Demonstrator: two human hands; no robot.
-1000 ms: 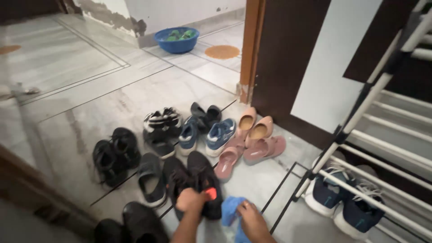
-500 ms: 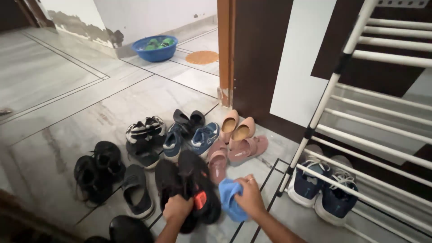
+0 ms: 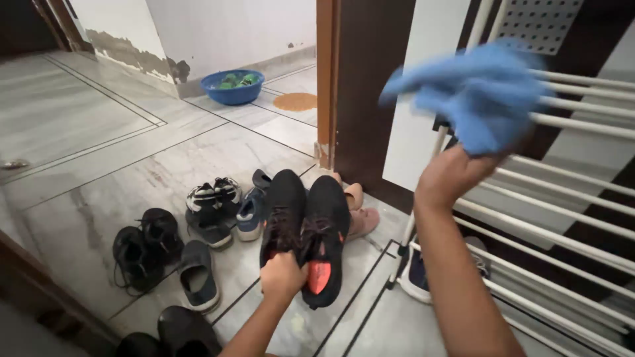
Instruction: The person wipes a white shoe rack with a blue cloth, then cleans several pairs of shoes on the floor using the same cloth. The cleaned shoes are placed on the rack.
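My left hand point(image 3: 282, 279) grips a pair of black sneakers with orange heel patches point(image 3: 306, 228) by their heels and holds them lifted above the floor, toes pointing away. My right hand point(image 3: 451, 176) is raised high at the right and clutches a blue cloth point(image 3: 473, 92), blurred by motion, in front of the bars of a white metal shoe rack point(image 3: 569, 178).
Several shoes lie on the marble floor point(image 3: 119, 152): black sneakers point(image 3: 142, 248), a dark slip-on point(image 3: 196, 274), black-and-white sneakers point(image 3: 211, 201), blue sneakers point(image 3: 248, 211), pink shoes point(image 3: 360, 215). Navy sneakers point(image 3: 420, 271) sit under the rack. A blue basin point(image 3: 231, 86) stands by the far wall beside a brown door frame point(image 3: 325, 79).
My left hand has lifted the black sneakers off the floor. My right hand has swung the blue cloth up from floor level to the rack's upper bars.
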